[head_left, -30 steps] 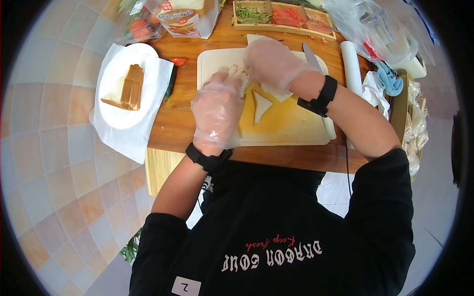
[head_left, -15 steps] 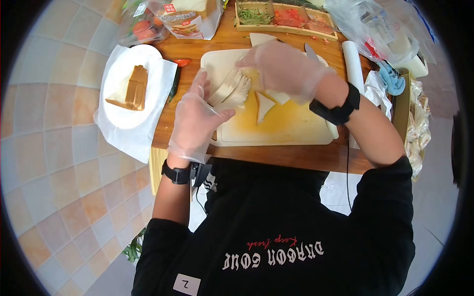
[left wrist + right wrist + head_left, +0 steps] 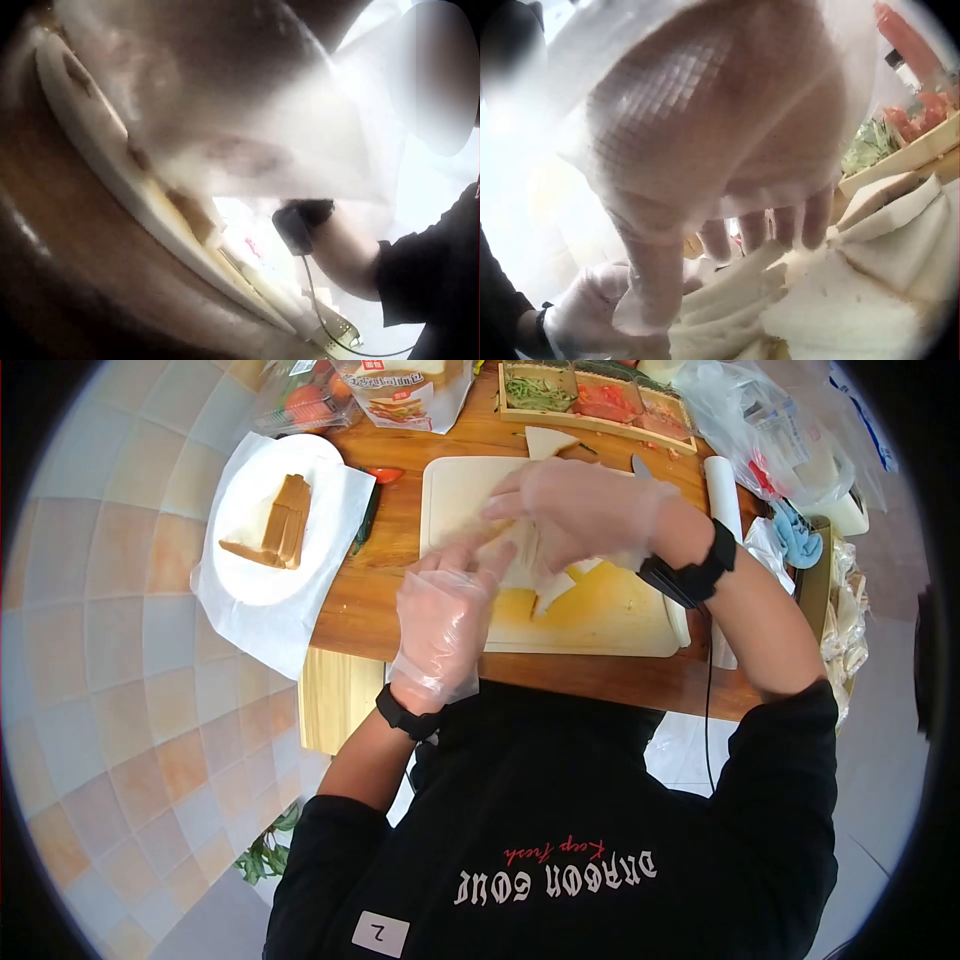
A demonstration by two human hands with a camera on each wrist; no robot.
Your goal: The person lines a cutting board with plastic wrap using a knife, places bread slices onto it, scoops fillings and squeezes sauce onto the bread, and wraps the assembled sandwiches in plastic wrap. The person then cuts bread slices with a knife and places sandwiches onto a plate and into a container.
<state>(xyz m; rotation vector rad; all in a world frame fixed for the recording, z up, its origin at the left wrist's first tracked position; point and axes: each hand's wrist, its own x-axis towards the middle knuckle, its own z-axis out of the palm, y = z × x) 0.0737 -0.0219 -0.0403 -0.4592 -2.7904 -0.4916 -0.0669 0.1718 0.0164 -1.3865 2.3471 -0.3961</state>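
Observation:
In the head view, the gloved left hand (image 3: pixel 438 622) is at the near left end of pale bread strips (image 3: pixel 515 560) on the cutting board (image 3: pixel 600 632). Seen in the right wrist view, its thumb and fingers lie on either side of the strips (image 3: pixel 727 307). Over the strips, the gloved right hand (image 3: pixel 727 127) reaches down with nearly straight fingers and its thumb apart, holding nothing visible. Its palm hides part of them. White bread pieces (image 3: pixel 840 315) lie beside the strips. The left wrist view is mostly blurred, with the board's edge (image 3: pixel 112 172) showing.
A white plate (image 3: pixel 245 575) with brown-crusted bread (image 3: pixel 288 530) stands at the left on paper. Along the back are a bread bag (image 3: pixel 405 405) and a wooden tray (image 3: pixel 600 420) of cut vegetables. A knife (image 3: pixel 640 466), a white roll (image 3: pixel 722 500) and plastic bags (image 3: pixel 770 420) are at the right.
The left hand, spread beside the strips half a second ago, has moved right and its fingers close at their end. The right hand's thumb has come down over the strips.

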